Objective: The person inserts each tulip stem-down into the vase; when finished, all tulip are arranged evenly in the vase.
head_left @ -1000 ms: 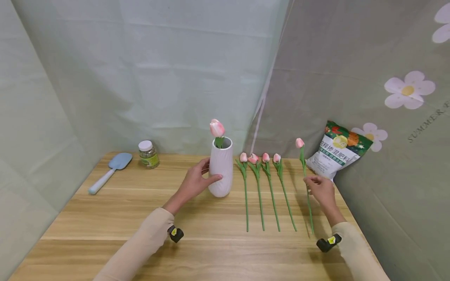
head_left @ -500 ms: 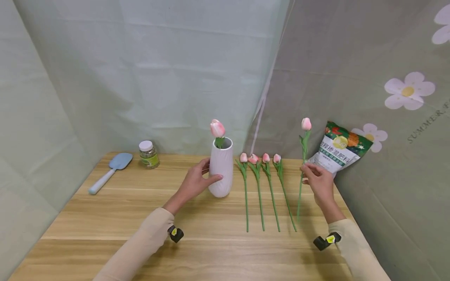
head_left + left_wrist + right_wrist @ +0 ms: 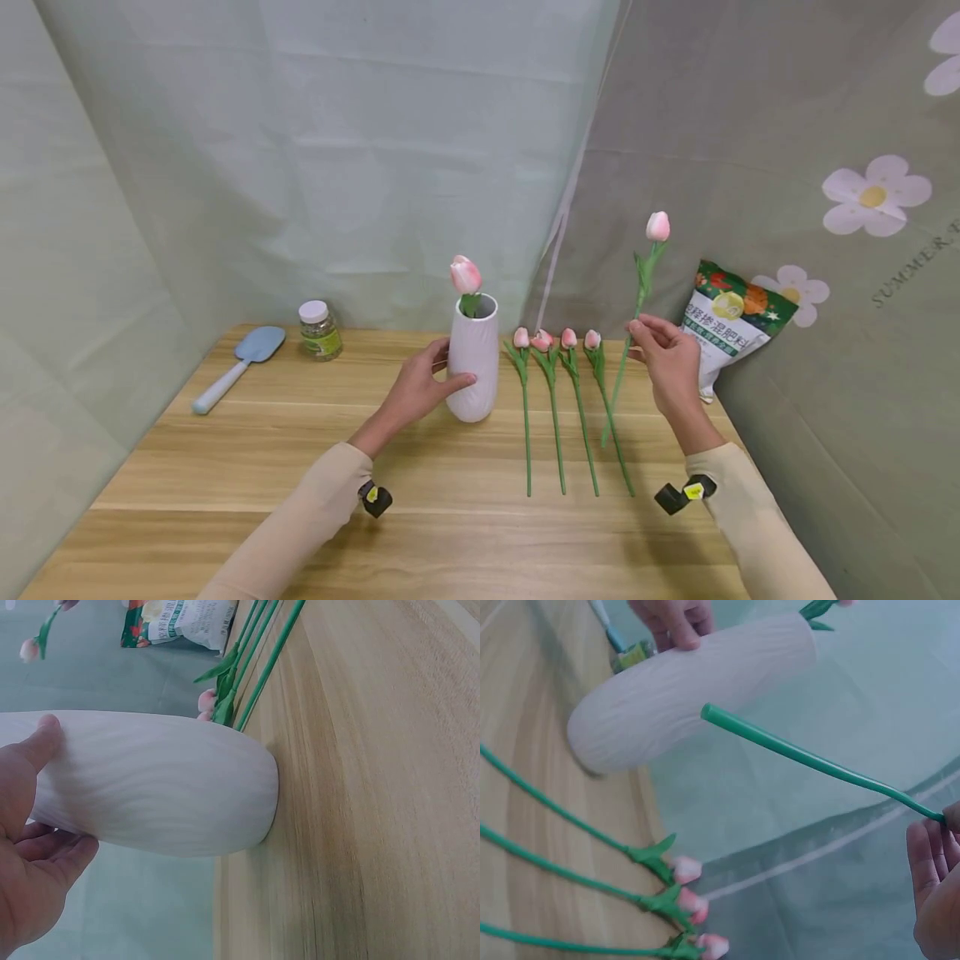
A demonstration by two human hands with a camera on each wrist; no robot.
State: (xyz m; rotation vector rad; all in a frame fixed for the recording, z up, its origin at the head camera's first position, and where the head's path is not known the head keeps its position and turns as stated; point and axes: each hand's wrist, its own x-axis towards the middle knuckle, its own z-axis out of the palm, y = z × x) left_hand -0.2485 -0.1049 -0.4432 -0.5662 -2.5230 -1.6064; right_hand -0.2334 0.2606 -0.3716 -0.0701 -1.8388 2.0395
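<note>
A white ribbed vase (image 3: 474, 367) stands upright on the wooden table, one pink tulip (image 3: 466, 275) in its mouth. My left hand (image 3: 417, 383) holds the vase around its side, thumb across the front, as the left wrist view also shows. In my right hand (image 3: 669, 358), thumb and fingers pinch the green stem of another pink tulip (image 3: 657, 227). That tulip is raised over the table and tilted, bloom up, its lower stem end (image 3: 709, 712) pointing toward the vase in the right wrist view. Between the hands, several tulips (image 3: 552, 400) lie in a row, blooms toward the wall.
At the back left lie a blue trowel (image 3: 251, 354) and a small jar with a white lid (image 3: 319, 333). A printed fertilizer bag (image 3: 731, 325) leans against the curtain at the right. Curtains (image 3: 337, 150) rise behind the table's back edge.
My right hand has lifted the tulip off the right side of the table and moved up and left; its stem now slants toward the vase. The left hand and vase stay put.
</note>
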